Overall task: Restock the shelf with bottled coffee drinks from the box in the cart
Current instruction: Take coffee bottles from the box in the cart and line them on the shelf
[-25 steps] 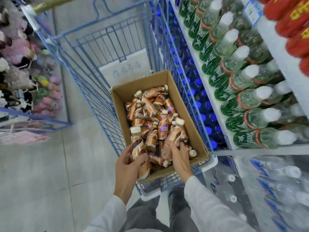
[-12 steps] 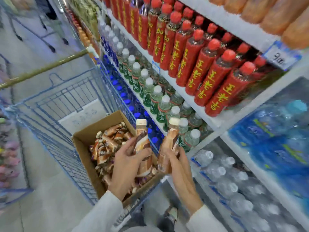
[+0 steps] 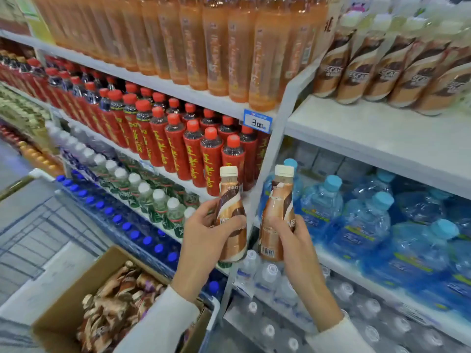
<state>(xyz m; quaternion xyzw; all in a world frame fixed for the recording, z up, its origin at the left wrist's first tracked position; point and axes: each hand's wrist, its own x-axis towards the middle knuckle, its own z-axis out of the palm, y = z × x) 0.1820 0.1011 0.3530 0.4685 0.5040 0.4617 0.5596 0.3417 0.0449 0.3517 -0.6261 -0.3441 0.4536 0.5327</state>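
One upright coffee bottle gripped in the left hand, another in the right hand.
The coffee shelf lies above and rightward — right hand nearer, caps up.

White shelving runs from far left to near right. Orange bottles fill its top left tier, red bottles the tier below, water packs the right bay. A price tag reads 3.00. Grey floor lies far left.
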